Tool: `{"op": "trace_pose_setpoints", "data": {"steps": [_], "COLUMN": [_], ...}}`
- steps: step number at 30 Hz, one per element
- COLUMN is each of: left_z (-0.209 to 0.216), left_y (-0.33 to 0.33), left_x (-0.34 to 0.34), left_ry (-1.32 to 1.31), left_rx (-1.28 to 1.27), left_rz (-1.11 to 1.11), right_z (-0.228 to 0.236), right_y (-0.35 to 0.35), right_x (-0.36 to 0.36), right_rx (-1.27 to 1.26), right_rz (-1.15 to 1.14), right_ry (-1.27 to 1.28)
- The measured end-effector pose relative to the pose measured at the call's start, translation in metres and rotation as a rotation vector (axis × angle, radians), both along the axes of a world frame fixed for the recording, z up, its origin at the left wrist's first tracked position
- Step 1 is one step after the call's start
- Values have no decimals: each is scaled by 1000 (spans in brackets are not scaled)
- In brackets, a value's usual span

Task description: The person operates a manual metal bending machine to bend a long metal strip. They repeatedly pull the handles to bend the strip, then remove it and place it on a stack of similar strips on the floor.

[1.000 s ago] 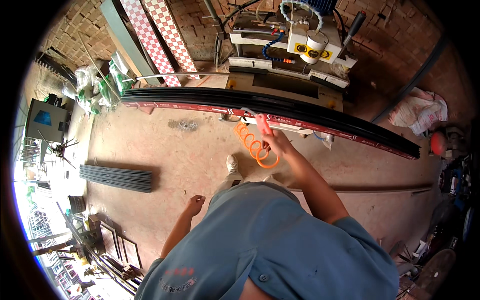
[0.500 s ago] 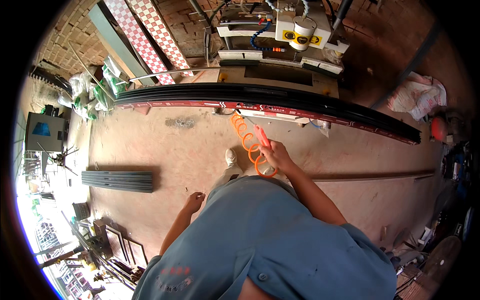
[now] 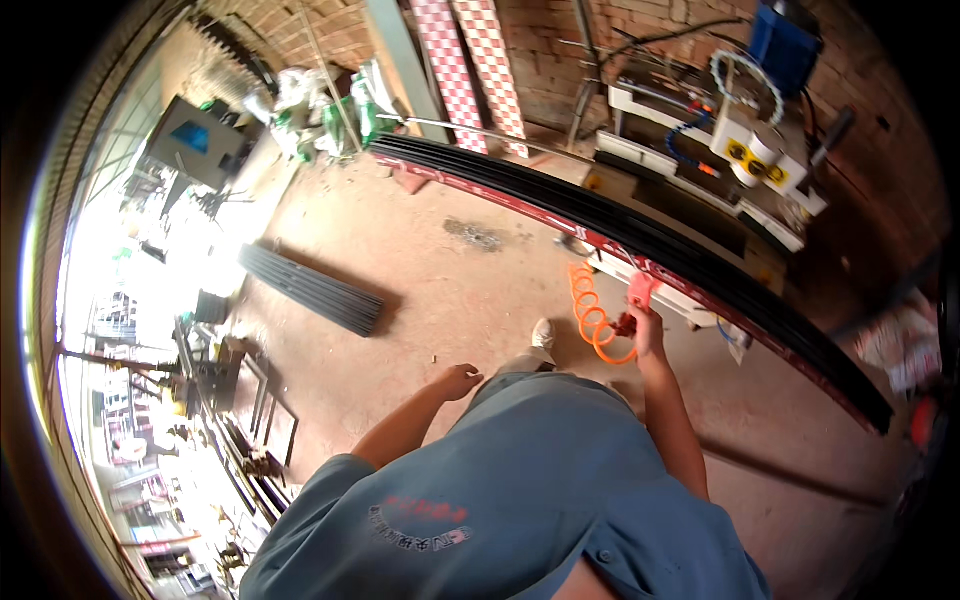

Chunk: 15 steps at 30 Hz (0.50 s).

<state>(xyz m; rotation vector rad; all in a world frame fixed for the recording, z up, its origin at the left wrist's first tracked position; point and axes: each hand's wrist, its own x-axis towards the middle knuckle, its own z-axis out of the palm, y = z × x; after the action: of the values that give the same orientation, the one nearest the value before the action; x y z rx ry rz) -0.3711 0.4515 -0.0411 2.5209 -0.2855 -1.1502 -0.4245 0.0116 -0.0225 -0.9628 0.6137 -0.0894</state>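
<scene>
In my right hand [image 3: 648,332] is a red-orange air blow gun [image 3: 642,289], with my fingers wrapped round its handle. An orange coiled hose [image 3: 583,291] hangs in loops beside it. The gun reaches up to the near side of a long bundle of black bars [image 3: 620,212], which has a red printed strip along its edge; whether the two touch I cannot tell. Low at my left side hangs my left hand [image 3: 458,382], bare, with loosely bent fingers and nothing in it.
Behind the bars stands a machine [image 3: 750,150] with a white head and blue motor. Grey strips [image 3: 315,290] lie stacked on the floor at left. Checkered boards [image 3: 437,75] lean at the brick wall, near plastic bags [image 3: 300,105]. A white sack [image 3: 895,350] is at far right.
The view has turned, so the bars now slope down to the right. My right hand has brought the blow gun up closer to the bars. The left hand still hangs free.
</scene>
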Motion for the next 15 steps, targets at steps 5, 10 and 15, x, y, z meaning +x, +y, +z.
{"op": "trace_pose_setpoints", "data": {"steps": [5, 10, 15], "left_z": [3, -1, -12], "left_y": [7, 1, 14], "left_x": [-13, -6, 33], "left_ry": [34, 6, -90], "left_rx": [1, 30, -75], "left_rz": [98, 16, -17], "right_z": [8, 2, 40], "right_y": [6, 1, 35], "right_x": [0, -4, -3], "right_rx": [66, -166, -1298], "right_rz": [3, 45, 261], "right_ry": [-5, 73, 278]}}
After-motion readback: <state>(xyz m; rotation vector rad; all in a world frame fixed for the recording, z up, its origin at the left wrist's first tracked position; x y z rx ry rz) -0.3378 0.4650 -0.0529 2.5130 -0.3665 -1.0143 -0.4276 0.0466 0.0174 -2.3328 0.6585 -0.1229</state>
